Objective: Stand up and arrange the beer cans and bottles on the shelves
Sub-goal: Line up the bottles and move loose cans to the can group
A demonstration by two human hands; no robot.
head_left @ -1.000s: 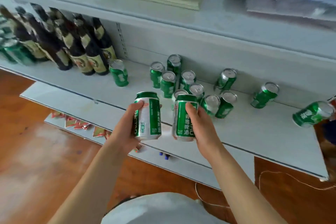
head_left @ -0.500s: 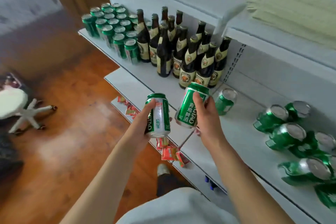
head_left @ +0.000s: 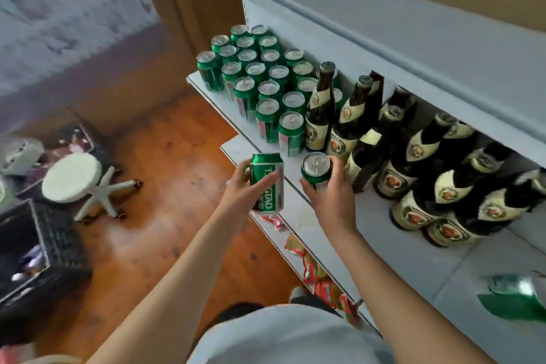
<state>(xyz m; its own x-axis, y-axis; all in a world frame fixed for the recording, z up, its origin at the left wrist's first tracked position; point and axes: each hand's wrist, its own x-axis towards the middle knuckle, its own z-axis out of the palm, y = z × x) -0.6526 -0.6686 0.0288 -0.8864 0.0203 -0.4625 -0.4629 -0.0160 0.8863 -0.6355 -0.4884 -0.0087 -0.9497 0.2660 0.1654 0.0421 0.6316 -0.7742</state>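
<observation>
- Both your forearms reach forward and up from the bottom edge, bare, converging slightly toward the middle.
- Your left hand (head_left: 239,192): fingers curled round the side of a green can (head_left: 266,183), thumb on its far side; can held upright, slightly tilted.
- Your right hand (head_left: 331,198): palm down, fingers wrapped round a second can (head_left: 316,168) from behind; its top faces you.

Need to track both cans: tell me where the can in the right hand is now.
In the head view, centre frame: the right hand grips the green can upright over the shelf front, between the can block and the bottles.
</observation>
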